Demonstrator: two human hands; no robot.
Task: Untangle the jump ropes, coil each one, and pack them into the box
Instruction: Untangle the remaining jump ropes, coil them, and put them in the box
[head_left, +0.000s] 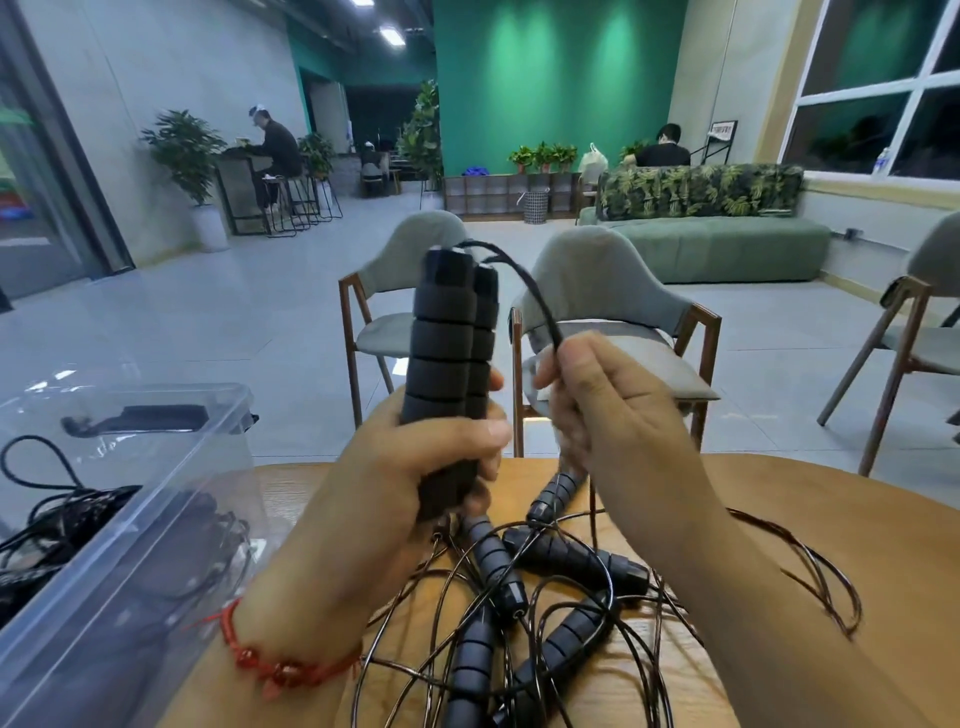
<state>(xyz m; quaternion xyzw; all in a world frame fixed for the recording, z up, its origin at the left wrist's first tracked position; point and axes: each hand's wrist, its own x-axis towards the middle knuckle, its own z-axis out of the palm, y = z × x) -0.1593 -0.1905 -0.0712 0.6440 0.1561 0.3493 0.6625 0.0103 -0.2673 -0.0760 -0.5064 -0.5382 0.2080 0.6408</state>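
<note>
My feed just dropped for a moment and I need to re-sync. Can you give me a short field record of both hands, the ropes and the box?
left hand: grips the paired handles upright, above the table
right hand: pinches the cords arching from the handle tops
held rope: not yet coiled
tangle: several more handles and loose cords lying on the wooden table, below both hands
box: clear plastic box at the left, with black ropes already inside
</note>
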